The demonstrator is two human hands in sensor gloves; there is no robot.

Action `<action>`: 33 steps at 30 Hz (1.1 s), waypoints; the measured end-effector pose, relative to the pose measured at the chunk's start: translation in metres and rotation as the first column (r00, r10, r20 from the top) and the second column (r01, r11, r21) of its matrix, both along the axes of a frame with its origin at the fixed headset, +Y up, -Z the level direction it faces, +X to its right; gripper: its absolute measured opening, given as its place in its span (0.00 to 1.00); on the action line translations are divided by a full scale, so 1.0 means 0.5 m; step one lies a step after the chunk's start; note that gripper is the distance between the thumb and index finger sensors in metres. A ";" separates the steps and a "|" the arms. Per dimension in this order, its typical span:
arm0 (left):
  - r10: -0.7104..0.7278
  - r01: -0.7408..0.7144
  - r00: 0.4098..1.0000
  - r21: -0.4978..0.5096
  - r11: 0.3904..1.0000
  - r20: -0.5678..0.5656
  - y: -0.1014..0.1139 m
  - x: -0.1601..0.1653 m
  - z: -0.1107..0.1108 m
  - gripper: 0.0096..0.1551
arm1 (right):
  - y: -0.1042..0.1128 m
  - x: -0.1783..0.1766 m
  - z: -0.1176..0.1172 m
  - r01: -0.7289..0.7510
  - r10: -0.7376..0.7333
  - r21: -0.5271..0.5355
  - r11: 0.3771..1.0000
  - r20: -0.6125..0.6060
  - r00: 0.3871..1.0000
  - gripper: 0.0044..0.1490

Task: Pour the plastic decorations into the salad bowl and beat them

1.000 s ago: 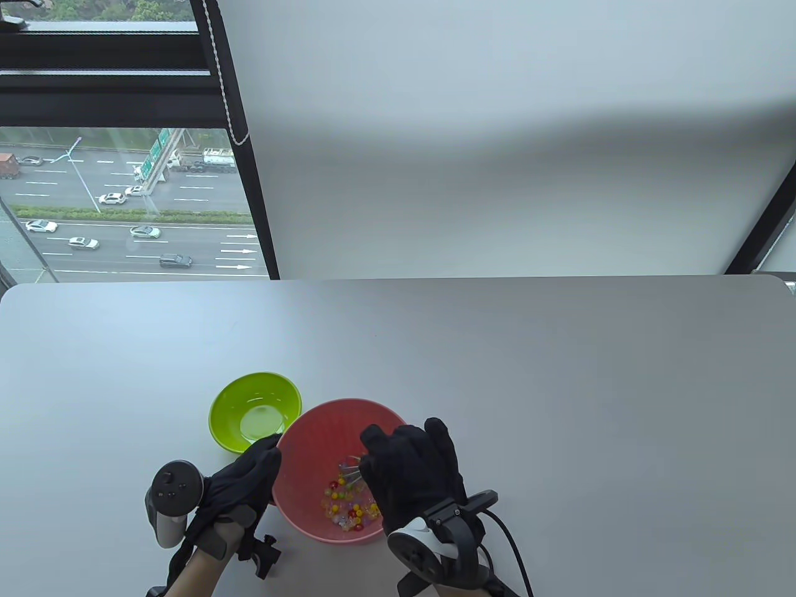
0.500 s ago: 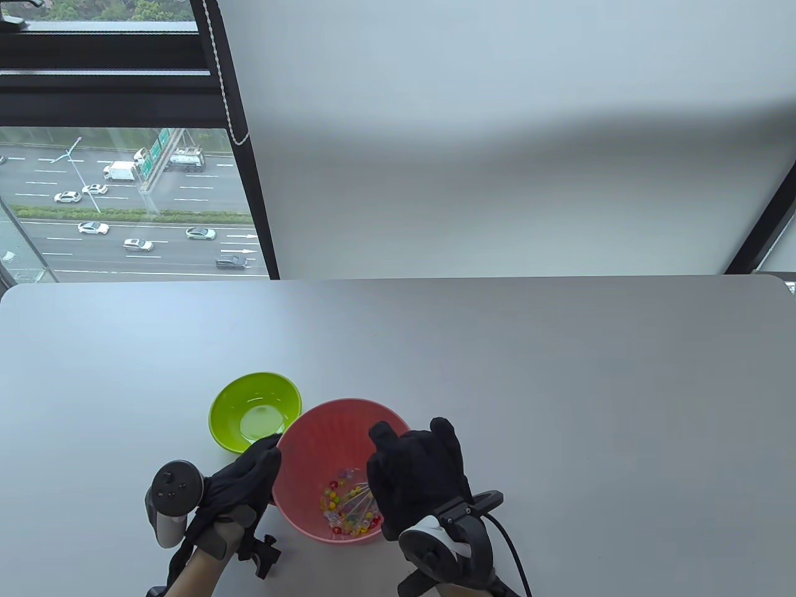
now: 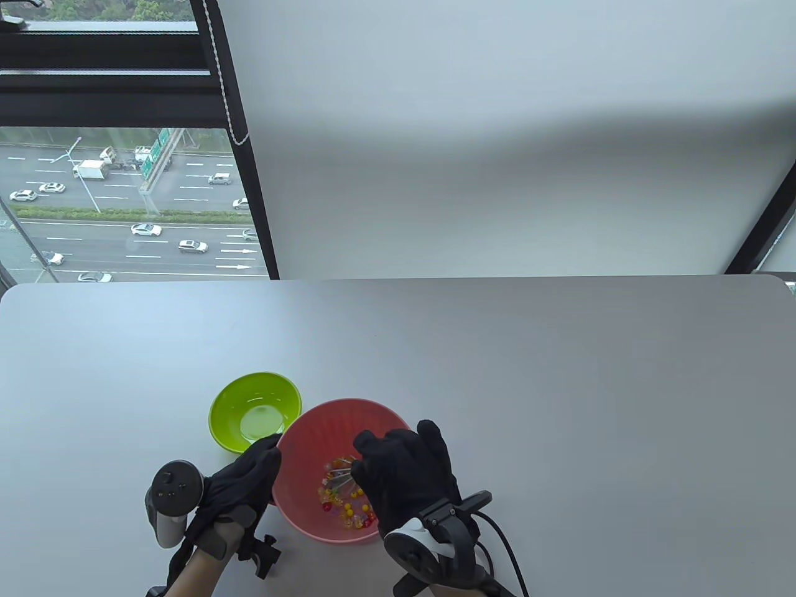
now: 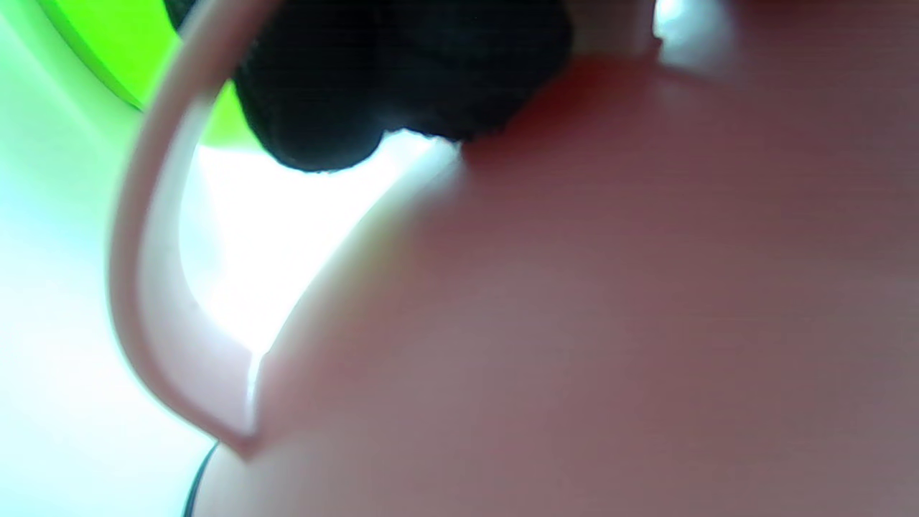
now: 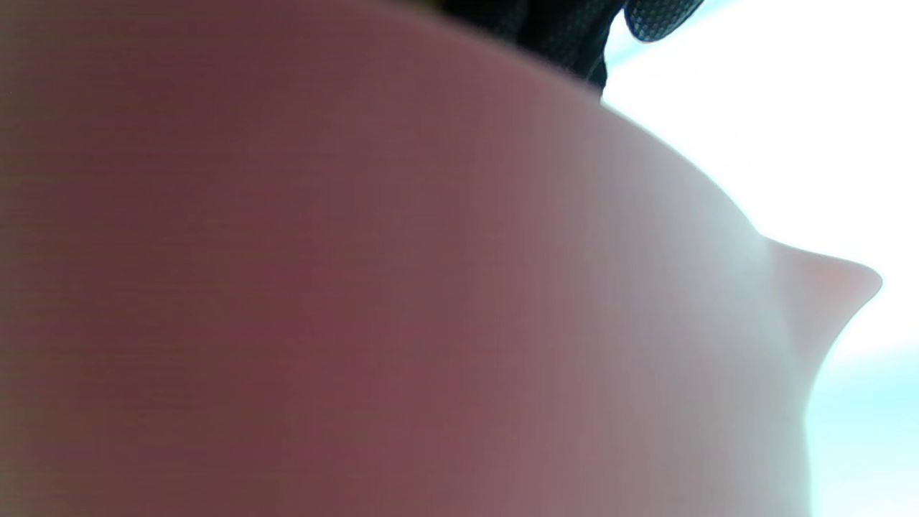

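Note:
A pink salad bowl (image 3: 311, 438) sits near the table's front edge with several small coloured plastic decorations (image 3: 344, 504) in its bottom. My right hand (image 3: 404, 476) is over the bowl's right side, fingers curled round a wire whisk (image 3: 341, 474) whose head is among the decorations. My left hand (image 3: 249, 476) grips the bowl's left rim. In the left wrist view the pink bowl wall (image 4: 574, 323) fills the frame, blurred, with gloved fingertips (image 4: 373, 86) on its rim. The right wrist view shows only the blurred pink bowl wall (image 5: 359, 287).
A green bowl (image 3: 231, 420) with nothing in it stands just left of and behind the pink bowl, touching or nearly touching it. The grey table (image 3: 559, 385) stretches far to the right and back. A window lies beyond the far left edge.
My right hand has swung the whisk from the bowl's front right toward the back left, and the decorations have shifted about. My left hand and both bowls have stayed still.

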State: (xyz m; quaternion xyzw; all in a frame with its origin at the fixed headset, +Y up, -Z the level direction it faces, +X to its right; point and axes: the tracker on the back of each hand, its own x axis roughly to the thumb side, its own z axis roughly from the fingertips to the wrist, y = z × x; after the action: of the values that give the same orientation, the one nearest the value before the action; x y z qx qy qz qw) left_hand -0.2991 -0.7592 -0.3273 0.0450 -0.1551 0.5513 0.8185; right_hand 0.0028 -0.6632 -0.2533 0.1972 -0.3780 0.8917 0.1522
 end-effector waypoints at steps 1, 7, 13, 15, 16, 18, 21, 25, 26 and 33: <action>0.000 0.000 1.000 0.000 1.000 0.000 0.000 0.000 0.000 0.43 | 0.001 0.001 0.000 -0.004 0.004 0.004 1.000 0.005 1.000 0.32; 0.000 0.000 1.000 0.000 1.000 0.000 0.000 0.000 0.000 0.43 | 0.008 0.011 0.001 -0.008 0.007 0.024 1.000 0.026 1.000 0.31; 0.000 0.000 1.000 0.000 1.000 0.000 0.000 0.000 0.000 0.43 | 0.013 0.019 0.002 -0.003 0.001 0.045 0.999 0.043 0.999 0.29; 0.000 0.000 1.000 0.000 1.000 0.000 0.000 0.000 0.000 0.43 | 0.015 0.023 0.002 0.008 -0.010 0.045 0.999 0.045 0.999 0.29; 0.000 0.000 1.000 0.000 1.000 0.000 0.000 0.000 0.000 0.43 | 0.016 0.025 0.002 0.011 -0.013 0.045 0.999 0.046 0.999 0.29; 0.000 0.000 1.000 0.000 1.000 0.000 0.000 0.000 0.000 0.43 | 0.019 0.029 0.003 0.021 -0.023 0.043 0.999 0.046 0.999 0.29; 0.000 0.000 1.000 0.000 1.000 0.000 0.000 0.000 0.000 0.43 | 0.022 0.032 0.004 0.041 -0.042 0.040 0.998 0.037 0.998 0.29; 0.000 0.000 1.000 0.000 1.000 0.000 0.000 0.000 0.000 0.43 | 0.026 0.033 0.007 0.076 -0.077 0.034 0.997 0.012 0.997 0.29; -0.001 0.001 1.000 0.000 1.000 0.000 0.000 0.000 0.000 0.43 | 0.026 0.032 0.007 0.085 -0.085 0.030 0.996 0.004 0.996 0.29; 0.000 0.000 1.000 0.000 1.000 0.000 0.000 0.000 0.000 0.43 | 0.008 0.034 -0.013 0.317 -0.335 -0.185 0.930 -0.075 0.939 0.31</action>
State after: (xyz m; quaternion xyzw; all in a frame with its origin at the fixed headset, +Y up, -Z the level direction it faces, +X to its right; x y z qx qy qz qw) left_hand -0.2992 -0.7593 -0.3273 0.0449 -0.1551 0.5513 0.8185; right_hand 0.0199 -0.6592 -0.2598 0.1646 -0.3195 0.8712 0.3344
